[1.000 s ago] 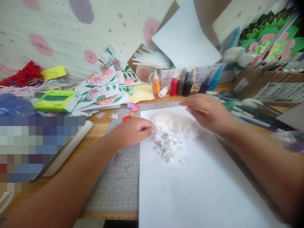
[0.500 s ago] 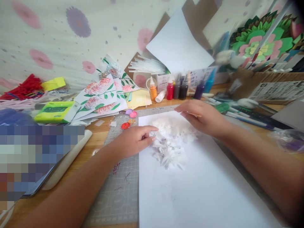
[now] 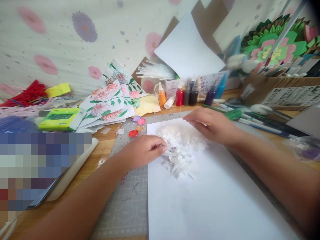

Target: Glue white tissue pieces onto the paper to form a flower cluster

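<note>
My left hand is closed in a pinch at the left edge of a heap of small white petal-like pieces. Whatever lies between its fingertips is too small to make out. Behind that heap, a fluffier white cluster covers the top of a large white sheet of paper. Over the sheet's far right part, my right hand is closed around a thin wooden-looking stick, most of it hidden by the fingers. The sheet lies on a grey cutting mat.
Small colour dabs lie on the mat's far left. Behind stand an orange bottle, a red bottle and several dark ones. Flower pictures lean left. Brushes and a cardboard box are right; a blurred-out screen is near left.
My left thumb and forefinger, apart before, have come together at the heap's edge. My right hand stays almost in place with the stick. The view has shifted slightly.
</note>
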Demonstrator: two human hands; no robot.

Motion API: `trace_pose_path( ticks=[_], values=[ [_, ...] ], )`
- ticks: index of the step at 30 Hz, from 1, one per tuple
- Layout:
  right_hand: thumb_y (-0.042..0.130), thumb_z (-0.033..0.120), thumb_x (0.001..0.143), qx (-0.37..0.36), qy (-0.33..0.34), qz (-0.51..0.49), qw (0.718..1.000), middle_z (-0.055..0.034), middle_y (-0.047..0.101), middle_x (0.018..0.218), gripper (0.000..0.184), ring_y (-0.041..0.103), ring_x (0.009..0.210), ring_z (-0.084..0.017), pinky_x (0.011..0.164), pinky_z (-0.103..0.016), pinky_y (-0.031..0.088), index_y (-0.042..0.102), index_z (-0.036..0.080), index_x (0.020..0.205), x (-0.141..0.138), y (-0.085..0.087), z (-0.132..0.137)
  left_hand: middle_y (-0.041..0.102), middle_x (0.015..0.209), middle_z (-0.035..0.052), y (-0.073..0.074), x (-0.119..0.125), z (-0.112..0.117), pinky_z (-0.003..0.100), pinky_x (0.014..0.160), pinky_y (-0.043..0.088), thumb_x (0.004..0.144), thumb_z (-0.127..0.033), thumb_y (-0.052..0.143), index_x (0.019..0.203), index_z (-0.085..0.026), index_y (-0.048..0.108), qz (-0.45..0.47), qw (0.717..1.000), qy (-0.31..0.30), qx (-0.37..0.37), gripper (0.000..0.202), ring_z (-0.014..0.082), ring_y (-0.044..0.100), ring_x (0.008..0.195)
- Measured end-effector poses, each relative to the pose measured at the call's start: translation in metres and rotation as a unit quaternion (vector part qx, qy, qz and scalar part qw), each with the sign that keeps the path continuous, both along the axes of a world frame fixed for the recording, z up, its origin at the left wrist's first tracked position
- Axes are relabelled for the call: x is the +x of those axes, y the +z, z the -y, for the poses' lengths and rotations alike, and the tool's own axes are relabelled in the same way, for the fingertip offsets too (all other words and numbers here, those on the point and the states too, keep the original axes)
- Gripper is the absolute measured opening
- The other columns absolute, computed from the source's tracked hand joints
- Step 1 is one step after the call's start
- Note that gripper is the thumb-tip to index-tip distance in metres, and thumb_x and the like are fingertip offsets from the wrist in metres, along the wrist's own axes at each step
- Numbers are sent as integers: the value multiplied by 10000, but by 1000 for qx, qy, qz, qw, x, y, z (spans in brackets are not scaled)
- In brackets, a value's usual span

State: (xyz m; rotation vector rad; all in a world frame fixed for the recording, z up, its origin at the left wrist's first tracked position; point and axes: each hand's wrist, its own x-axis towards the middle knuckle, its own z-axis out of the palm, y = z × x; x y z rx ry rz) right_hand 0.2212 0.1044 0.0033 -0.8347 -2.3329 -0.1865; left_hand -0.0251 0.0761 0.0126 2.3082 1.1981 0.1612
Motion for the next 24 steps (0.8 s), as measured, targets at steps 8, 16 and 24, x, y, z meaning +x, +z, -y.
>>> trace_pose_path(
  ticks=[8, 16, 24],
  values=[
    [426, 203, 831, -2, 11, 0, 1000, -73, 642, 903, 205, 579, 829, -173, 711, -300, 456, 566, 165, 977, 1, -1, 0, 579, 756, -11, 1, 1, 1, 230, 643, 372, 858, -355, 358, 739, -186, 551, 5, 1000, -19, 18, 283, 134, 521, 721],
    [448, 229, 830, -36, 16, -50, 998, -60, 653, 884, 166, 592, 804, -156, 699, -281, 454, 586, 164, 896, -5, 2, 5, 567, 734, -12, 1, -1, -1, 230, 625, 371, 860, -366, 353, 747, -186, 553, -2, 1000, -8, 19, 292, 131, 515, 698],
    [438, 282, 844, -281, 144, -141, 938, -64, 643, 857, 239, 579, 713, -93, 632, -213, 456, 606, 127, 773, -21, 4, 17, 598, 778, -3, 1, 0, -2, 232, 629, 377, 854, -373, 360, 781, -194, 580, 3, 1000, -8, 19, 293, 143, 529, 734]
  ],
)
